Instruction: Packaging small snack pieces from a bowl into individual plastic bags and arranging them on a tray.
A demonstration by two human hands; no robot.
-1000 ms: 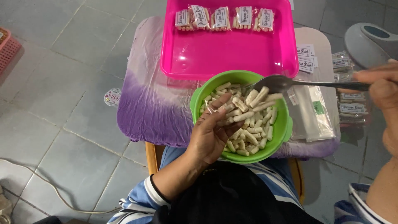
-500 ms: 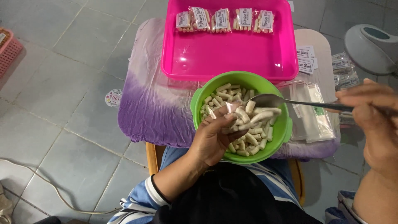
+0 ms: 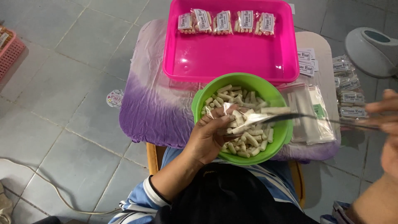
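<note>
My left hand [image 3: 207,139] holds a small clear plastic bag [image 3: 224,111] open over a green bowl [image 3: 199,101] full of pale stick snacks [image 3: 244,139]. My right hand [image 3: 387,120], at the right edge, grips a metal spoon [image 3: 286,117] by the handle. The spoon's bowl is tipped at the bag's mouth, with several snack sticks on it and sliding in. Part of the bag is hidden behind my fingers.
A pink tray [image 3: 232,54] behind the bowl carries a row of filled, labelled snack packs [image 3: 226,20]. Empty clear bags [image 3: 311,112], loose labels [image 3: 306,61] and more filled packs [image 3: 350,97] lie to the right on a purple-white cloth [image 3: 153,103]. A grey-white appliance [image 3: 371,47] stands at far right.
The loaded spoon came down from above the bowl's far side to the bag's mouth and tipped. My right hand dropped lower and moved right. My left hand kept the bag in place.
</note>
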